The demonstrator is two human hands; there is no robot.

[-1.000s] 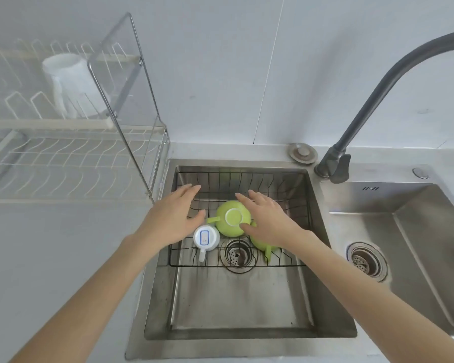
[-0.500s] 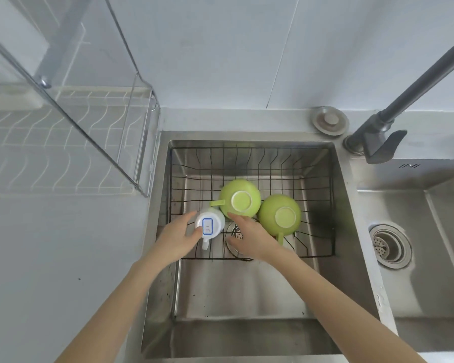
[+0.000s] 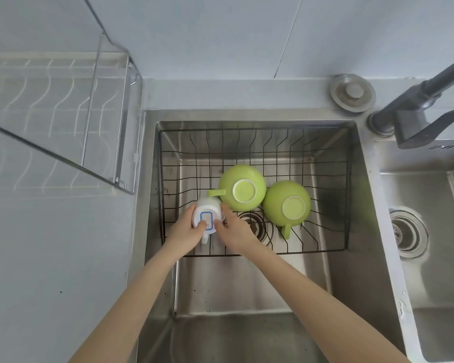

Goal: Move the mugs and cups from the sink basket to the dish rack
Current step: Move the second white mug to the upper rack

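Now: both hands' grip, left hand [image 3: 185,229] and right hand [image 3: 233,231], closed on white mug [image 3: 207,214] | likely glazed, rigid, breakable, maybe wet | hold body sides, not handle.

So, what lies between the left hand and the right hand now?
The white mug, upside down in the sink basket; left hand and right hand touch its sides, in the head view.

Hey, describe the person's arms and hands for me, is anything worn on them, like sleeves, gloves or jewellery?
Both forearms are bare as far as the frame shows: no sleeves or gloves in view. The left hand and right hand show no rings, and neither wrist carries a watch or bracelet. Nothing is marked on them. Fingernails are too small to judge.
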